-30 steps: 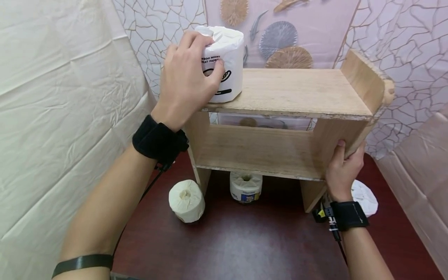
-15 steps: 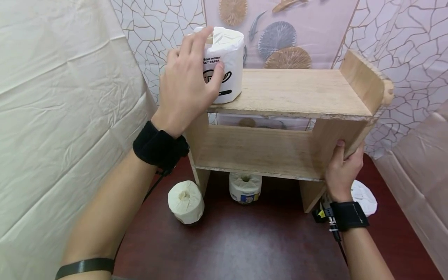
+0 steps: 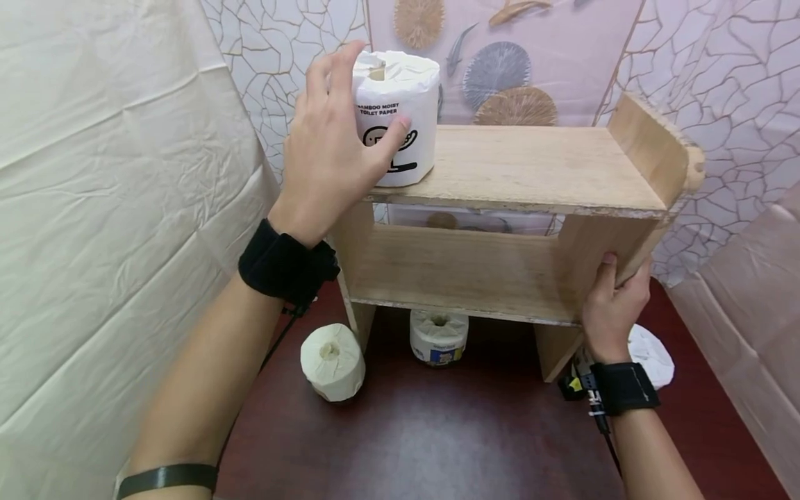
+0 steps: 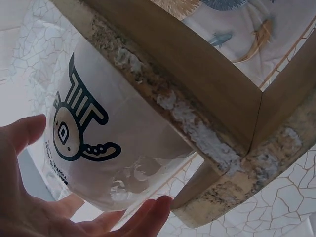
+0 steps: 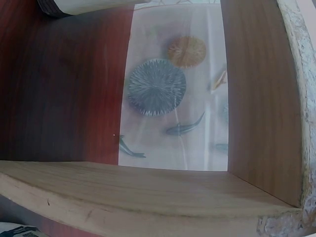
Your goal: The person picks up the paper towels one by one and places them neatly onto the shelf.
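Note:
A wrapped toilet paper roll (image 3: 412,90) with a black cartoon print stands upright at the left end of the top board of the wooden shelf (image 3: 512,167). My left hand (image 3: 328,142) is beside it, fingers extended on its left and thumb in front. In the left wrist view, the thumb is apart from the roll (image 4: 133,143), and the other fingers lie close to its top; contact is unclear. My right hand (image 3: 615,302) grips the shelf's right side panel, thumb on the inner face. The right wrist view shows only the shelf (image 5: 266,98), not the hand.
Three more rolls are on the dark red table (image 3: 400,430): one yellowish roll (image 3: 333,362) at front left, one printed roll (image 3: 439,339) under the shelf, and one white roll (image 3: 651,355) partly behind the right wrist. Pale cloth (image 3: 112,173) hangs at left.
My left hand's fingers have straightened and drawn back left from the roll's top, uncovering its core hole and lettering. The roll stays in place. My right hand keeps its grip.

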Motion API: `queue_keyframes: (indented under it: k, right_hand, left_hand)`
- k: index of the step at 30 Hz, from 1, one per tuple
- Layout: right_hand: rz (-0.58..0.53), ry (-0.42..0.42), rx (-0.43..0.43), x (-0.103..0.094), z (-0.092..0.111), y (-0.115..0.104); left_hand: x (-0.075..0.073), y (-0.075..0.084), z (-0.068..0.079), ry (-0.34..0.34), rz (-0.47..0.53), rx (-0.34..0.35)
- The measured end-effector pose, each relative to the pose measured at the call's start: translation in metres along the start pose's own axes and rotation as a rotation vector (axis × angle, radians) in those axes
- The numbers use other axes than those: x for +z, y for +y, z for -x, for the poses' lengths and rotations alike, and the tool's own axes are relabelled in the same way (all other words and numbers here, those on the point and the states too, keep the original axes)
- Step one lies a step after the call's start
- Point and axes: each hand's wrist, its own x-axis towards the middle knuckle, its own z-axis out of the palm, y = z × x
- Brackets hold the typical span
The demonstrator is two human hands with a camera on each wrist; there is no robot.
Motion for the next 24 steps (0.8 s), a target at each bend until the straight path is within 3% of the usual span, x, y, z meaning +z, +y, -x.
queue_keyframes:
  k: [5, 15, 24]
  right_hand:
    - [-0.006, 0.005, -0.005, -0.001, 0.000, 0.002]
    - [0.002, 0.004, -0.031, 0.002, 0.000, 0.005]
    - [0.001, 0.020, -0.021, 0.000, -0.001, 0.003]
  left_hand:
    - [0.000, -0.002, 0.005, 0.012, 0.020, 0.009]
    - [0.008, -0.011, 0.021, 0.155, 0.020, 0.085]
    - [0.019, -0.017, 0.032, 0.184, 0.033, 0.107]
